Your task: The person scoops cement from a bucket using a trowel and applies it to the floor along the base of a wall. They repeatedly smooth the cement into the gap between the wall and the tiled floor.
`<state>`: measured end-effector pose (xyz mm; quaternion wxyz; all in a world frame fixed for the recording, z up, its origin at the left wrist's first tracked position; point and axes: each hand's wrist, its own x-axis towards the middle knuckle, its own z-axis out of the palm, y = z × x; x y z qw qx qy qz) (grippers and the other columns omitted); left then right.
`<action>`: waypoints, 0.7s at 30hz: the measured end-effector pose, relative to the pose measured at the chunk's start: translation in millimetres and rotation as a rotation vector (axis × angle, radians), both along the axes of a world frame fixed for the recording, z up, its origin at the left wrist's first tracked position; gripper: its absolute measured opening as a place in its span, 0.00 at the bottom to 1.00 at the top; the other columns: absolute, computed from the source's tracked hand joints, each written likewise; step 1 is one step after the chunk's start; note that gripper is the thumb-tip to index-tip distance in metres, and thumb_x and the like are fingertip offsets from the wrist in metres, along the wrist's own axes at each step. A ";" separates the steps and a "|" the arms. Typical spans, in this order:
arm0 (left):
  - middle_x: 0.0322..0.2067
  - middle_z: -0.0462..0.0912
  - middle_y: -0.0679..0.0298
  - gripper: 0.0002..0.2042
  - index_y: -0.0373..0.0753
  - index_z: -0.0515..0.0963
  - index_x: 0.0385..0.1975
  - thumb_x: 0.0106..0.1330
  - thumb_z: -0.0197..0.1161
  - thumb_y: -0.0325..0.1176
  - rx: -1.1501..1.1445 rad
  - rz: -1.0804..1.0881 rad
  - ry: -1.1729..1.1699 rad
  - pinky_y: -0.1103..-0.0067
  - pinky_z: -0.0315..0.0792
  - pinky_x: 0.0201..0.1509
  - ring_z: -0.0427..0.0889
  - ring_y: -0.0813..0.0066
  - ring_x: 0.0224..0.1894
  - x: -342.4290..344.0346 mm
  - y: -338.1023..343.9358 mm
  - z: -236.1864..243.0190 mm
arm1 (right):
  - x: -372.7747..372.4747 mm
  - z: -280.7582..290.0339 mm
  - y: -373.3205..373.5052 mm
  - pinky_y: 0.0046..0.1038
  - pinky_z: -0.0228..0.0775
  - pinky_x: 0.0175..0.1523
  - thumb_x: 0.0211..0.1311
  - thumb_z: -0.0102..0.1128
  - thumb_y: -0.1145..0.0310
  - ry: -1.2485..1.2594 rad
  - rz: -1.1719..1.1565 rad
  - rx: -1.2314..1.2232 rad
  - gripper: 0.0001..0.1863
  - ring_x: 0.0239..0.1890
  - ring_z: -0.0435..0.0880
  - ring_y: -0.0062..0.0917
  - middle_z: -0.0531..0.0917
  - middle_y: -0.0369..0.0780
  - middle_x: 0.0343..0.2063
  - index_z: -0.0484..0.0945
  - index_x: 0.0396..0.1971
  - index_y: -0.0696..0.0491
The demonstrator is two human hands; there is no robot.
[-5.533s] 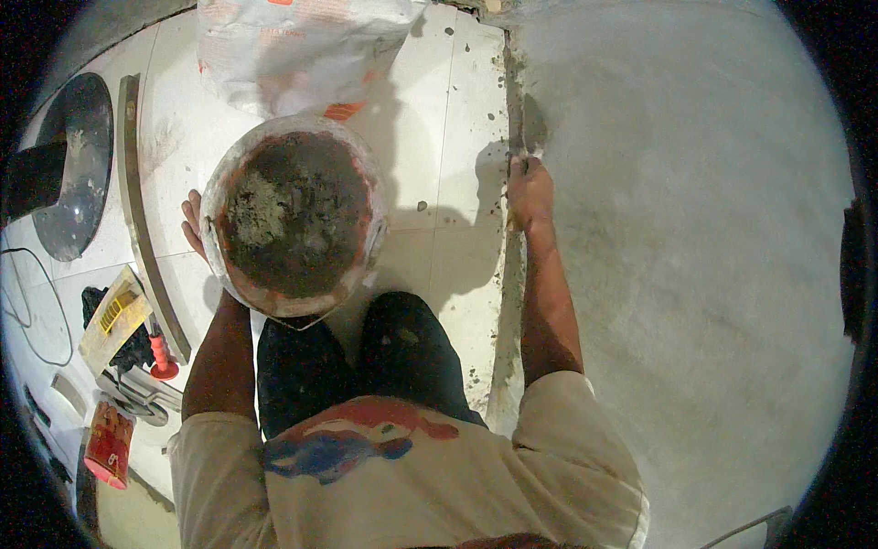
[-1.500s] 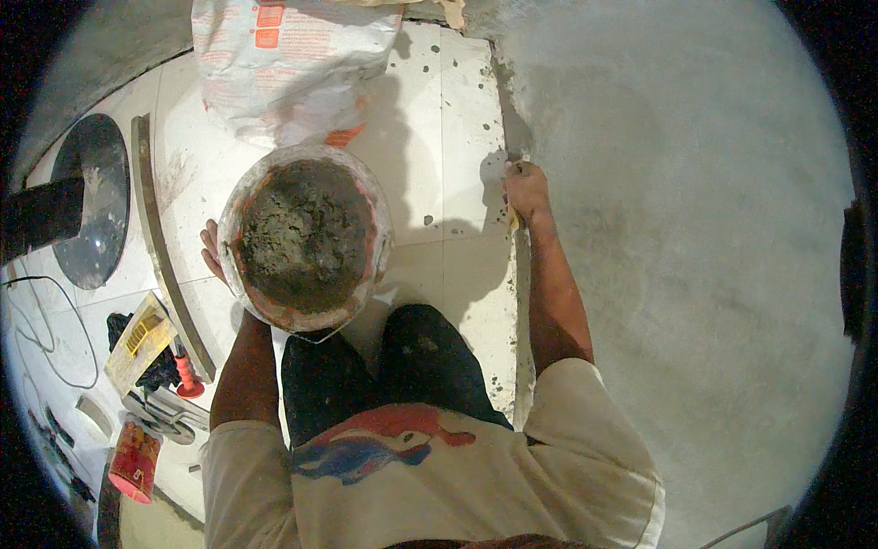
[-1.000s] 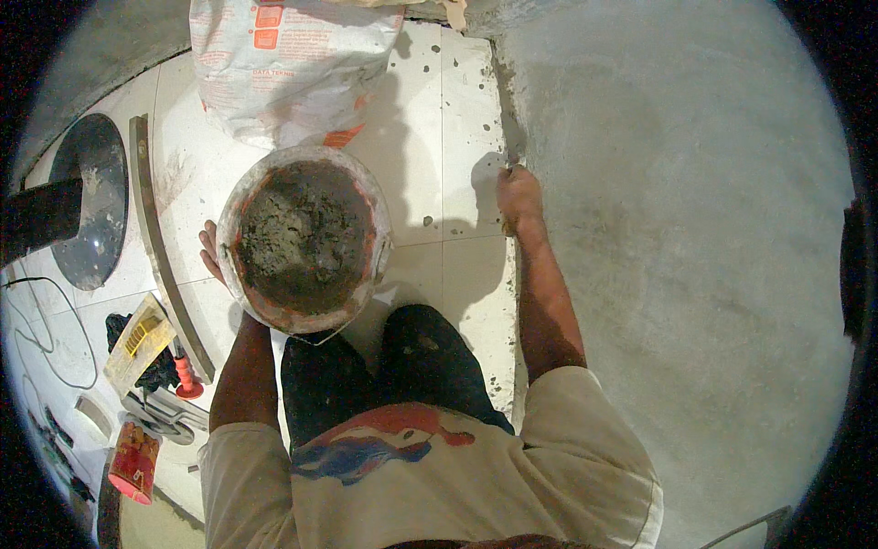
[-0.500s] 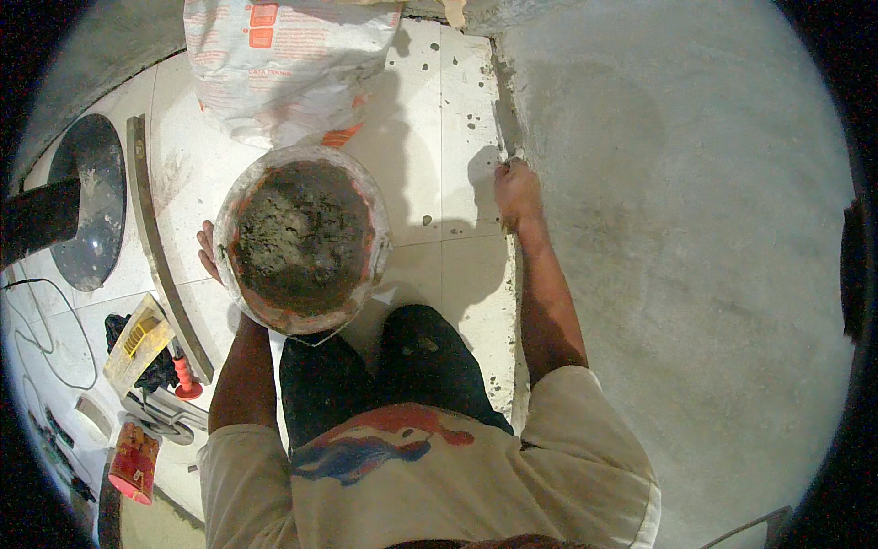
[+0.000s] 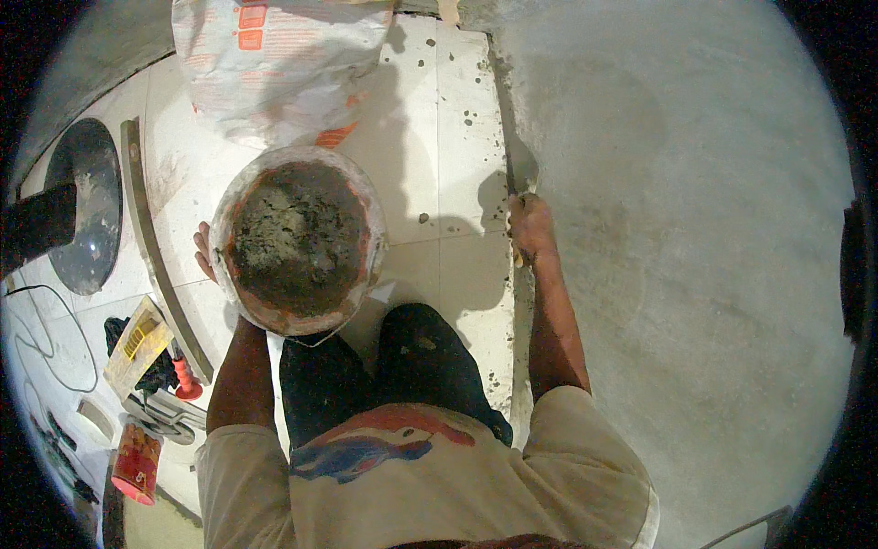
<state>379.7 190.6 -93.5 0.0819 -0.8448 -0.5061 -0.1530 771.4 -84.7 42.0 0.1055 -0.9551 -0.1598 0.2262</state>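
Note:
A round bucket (image 5: 377, 220) with a mortar-crusted rim stands before my knees. Grey wet mortar (image 5: 297, 233) fills much of it. Against the bucket's left side is my left hand (image 5: 203, 252); its fingertips show past the wall while the palm is hidden behind the bucket. At the seam between the pale tiled floor (image 5: 416, 274) and the grey cement wall (image 5: 677, 274), my right hand (image 5: 531, 224) is closed around a trowel. The end of its wooden handle (image 5: 519, 260) pokes out below the fist, and its narrow blade is mostly hidden in shadow.
A white sack with orange print (image 5: 274, 73) stands beyond the bucket. To the left are a black round basin (image 5: 96, 229), a long strip (image 5: 151, 220), a red-handled tool (image 5: 187, 380), a yellowish board (image 5: 137, 348), a red can (image 5: 137, 467) and a cable (image 5: 87, 339).
My right hand has drawn back toward me along the wall's foot with the trowel, its wrist turning. The left hand stays against the bucket.

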 end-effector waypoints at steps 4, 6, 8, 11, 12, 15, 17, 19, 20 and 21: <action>0.72 0.66 0.53 0.30 0.40 0.63 0.73 0.80 0.43 0.53 -0.005 -0.024 -0.056 0.62 0.45 0.81 0.60 0.57 0.77 0.6 0.0 -8.2 | 66.5 -37.6 45.1 0.44 0.77 0.34 0.72 0.56 0.57 -0.181 0.139 -0.035 0.21 0.26 0.85 0.45 0.84 0.54 0.25 0.82 0.34 0.63; 0.72 0.66 0.53 0.30 0.40 0.63 0.73 0.80 0.43 0.53 0.010 -0.029 -0.082 0.61 0.44 0.81 0.60 0.57 0.77 -0.9 3.3 -18.1 | 104.3 -58.5 82.7 0.45 0.77 0.34 0.71 0.56 0.55 -0.081 0.096 0.064 0.23 0.24 0.85 0.47 0.84 0.54 0.22 0.83 0.32 0.63; 0.72 0.67 0.53 0.29 0.39 0.63 0.72 0.80 0.44 0.52 -0.029 -0.056 -0.083 0.60 0.46 0.81 0.61 0.56 0.76 -3.9 2.7 -14.1 | 112.6 -57.8 96.8 0.45 0.77 0.35 0.71 0.56 0.52 -0.008 0.023 0.136 0.26 0.25 0.86 0.47 0.84 0.53 0.22 0.83 0.30 0.64; 0.71 0.67 0.52 0.28 0.39 0.64 0.72 0.80 0.45 0.51 -0.006 -0.069 -0.100 0.60 0.48 0.80 0.63 0.55 0.76 2.5 0.1 -0.2 | 108.0 -53.8 83.7 0.45 0.77 0.37 0.71 0.56 0.52 -0.017 0.004 0.079 0.27 0.27 0.87 0.45 0.84 0.52 0.21 0.83 0.30 0.65; 0.71 0.68 0.52 0.28 0.38 0.64 0.72 0.80 0.45 0.50 0.026 -0.060 -0.103 0.59 0.49 0.80 0.63 0.54 0.75 2.1 2.5 4.9 | 86.8 -46.1 70.1 0.45 0.76 0.39 0.72 0.56 0.52 -0.035 0.021 0.007 0.26 0.27 0.87 0.46 0.84 0.52 0.20 0.83 0.30 0.65; 0.71 0.67 0.50 0.29 0.38 0.64 0.71 0.79 0.46 0.50 0.001 0.032 0.075 0.59 0.50 0.80 0.63 0.53 0.75 -7.6 3.3 -17.9 | 25.7 -4.3 17.5 0.46 0.74 0.45 0.73 0.54 0.53 -0.004 0.064 0.069 0.26 0.34 0.85 0.53 0.84 0.56 0.27 0.82 0.34 0.66; 0.71 0.67 0.49 0.30 0.37 0.63 0.72 0.78 0.48 0.52 -0.067 -0.035 -0.239 0.58 0.49 0.80 0.62 0.51 0.76 0.1 1.1 -11.2 | -1.6 12.2 -15.1 0.46 0.73 0.45 0.73 0.53 0.54 0.030 0.018 0.021 0.26 0.36 0.84 0.54 0.84 0.59 0.31 0.81 0.34 0.67; 0.72 0.65 0.49 0.31 0.38 0.62 0.73 0.78 0.49 0.52 -0.228 -0.032 -0.431 0.57 0.48 0.80 0.60 0.52 0.76 -2.7 -2.8 -26.8 | -16.2 30.6 -35.9 0.45 0.73 0.45 0.73 0.54 0.56 0.139 -0.043 -0.057 0.24 0.37 0.84 0.54 0.83 0.59 0.33 0.81 0.36 0.66; 0.72 0.64 0.49 0.31 0.38 0.62 0.73 0.77 0.49 0.52 -0.250 -0.026 -0.412 0.57 0.48 0.80 0.60 0.52 0.77 -1.6 -4.4 -26.6 | -20.8 37.2 -47.9 0.45 0.73 0.45 0.73 0.55 0.57 0.157 -0.050 -0.145 0.22 0.36 0.83 0.54 0.83 0.59 0.33 0.80 0.37 0.65; 0.73 0.63 0.49 0.31 0.39 0.62 0.73 0.77 0.50 0.51 -0.154 -0.012 -0.176 0.57 0.48 0.81 0.59 0.52 0.77 8.4 -8.1 -14.2 | -28.0 45.8 -64.8 0.45 0.73 0.45 0.73 0.55 0.57 0.128 -0.047 -0.086 0.20 0.37 0.83 0.55 0.83 0.59 0.33 0.79 0.39 0.64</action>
